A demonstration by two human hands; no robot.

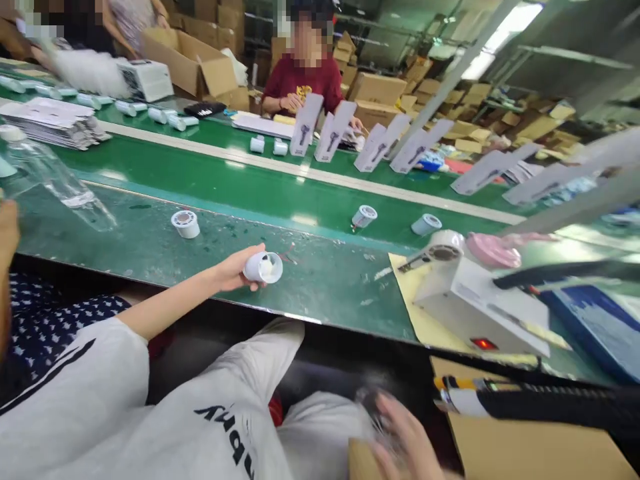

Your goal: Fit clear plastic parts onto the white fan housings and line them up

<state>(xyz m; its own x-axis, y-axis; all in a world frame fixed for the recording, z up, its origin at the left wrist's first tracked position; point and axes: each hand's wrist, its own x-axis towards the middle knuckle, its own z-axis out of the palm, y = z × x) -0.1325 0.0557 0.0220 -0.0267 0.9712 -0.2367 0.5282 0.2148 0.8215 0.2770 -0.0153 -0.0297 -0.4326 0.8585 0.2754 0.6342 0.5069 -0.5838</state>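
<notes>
My left hand (240,268) is wrapped round a white cylindrical housing (256,268) just above the near bench edge. The housing's open end faces right and shows white and dark parts inside. Low at the right, over my lap, my right hand (410,433) is smeared by motion. At its fingertips is a blurred grey, partly see-through piece (374,408), too unclear to name. A similar white cylinder (186,225) with a vented round top stands on the bench to the left of the held one.
Two more cylinders (365,215) stand on the green belt (240,175). To the right are a white device (483,303) with a red-lit switch, a black-handled tool (540,405) and cardboard (530,443). A clear bottle (65,180) leans left. Across the belt a person (305,73) sits behind upright printed boxes (306,125).
</notes>
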